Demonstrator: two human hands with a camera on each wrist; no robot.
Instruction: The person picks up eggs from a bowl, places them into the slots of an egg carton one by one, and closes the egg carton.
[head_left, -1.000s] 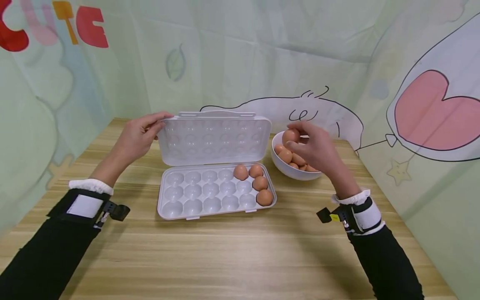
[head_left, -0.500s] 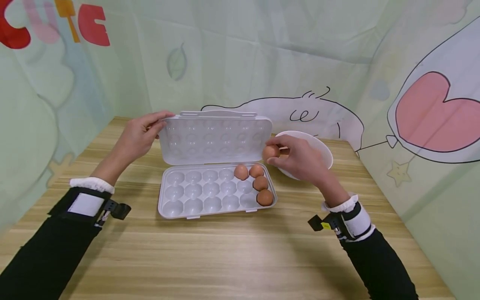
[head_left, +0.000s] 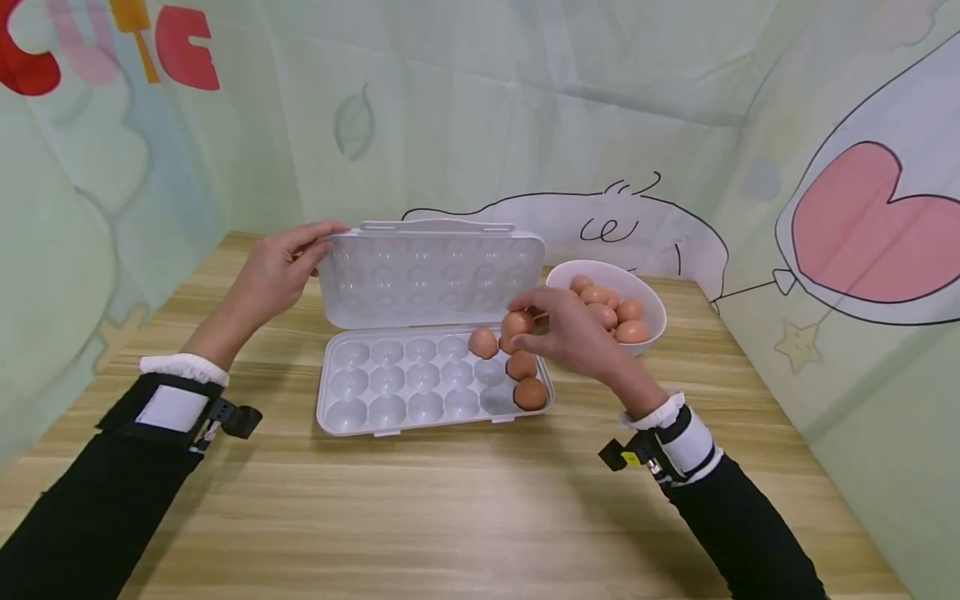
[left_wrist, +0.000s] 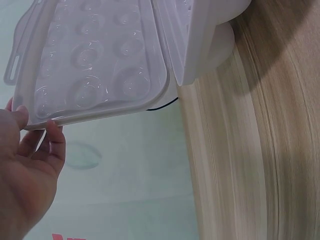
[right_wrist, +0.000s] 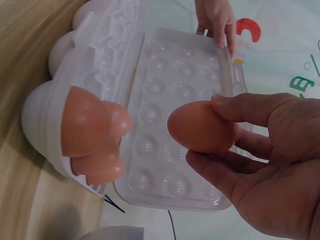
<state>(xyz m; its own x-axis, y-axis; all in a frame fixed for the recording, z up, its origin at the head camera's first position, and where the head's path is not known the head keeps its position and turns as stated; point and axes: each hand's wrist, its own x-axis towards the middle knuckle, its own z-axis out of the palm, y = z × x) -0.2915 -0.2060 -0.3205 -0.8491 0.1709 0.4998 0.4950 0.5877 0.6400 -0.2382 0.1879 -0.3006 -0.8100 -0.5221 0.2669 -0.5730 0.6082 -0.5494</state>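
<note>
A white plastic egg box stands on the table with its lid (head_left: 431, 279) raised. My left hand (head_left: 273, 275) pinches the lid's upper left corner between thumb and fingers, as the left wrist view also shows. In the box's tray (head_left: 405, 400), several brown eggs (head_left: 530, 393) fill the right-hand column, with one more egg (head_left: 483, 342) beside them in the back row. My right hand (head_left: 573, 333) pinches a brown egg (right_wrist: 202, 127) by thumb and fingertips, above the tray's back right corner. In the right wrist view that egg hangs apart from the seated ones.
A white bowl (head_left: 656, 304) holding several brown eggs (head_left: 600, 315) stands right of the box, near the table's back edge. The wooden table (head_left: 450, 517) extends in front of the box. Printed cloth (head_left: 480, 125) hangs behind and at both sides.
My right hand has carried the egg leftward and down, from over the bowl to above the tray's back right corner. The bowl's eggs are uncovered now. My left hand stays on the lid.
</note>
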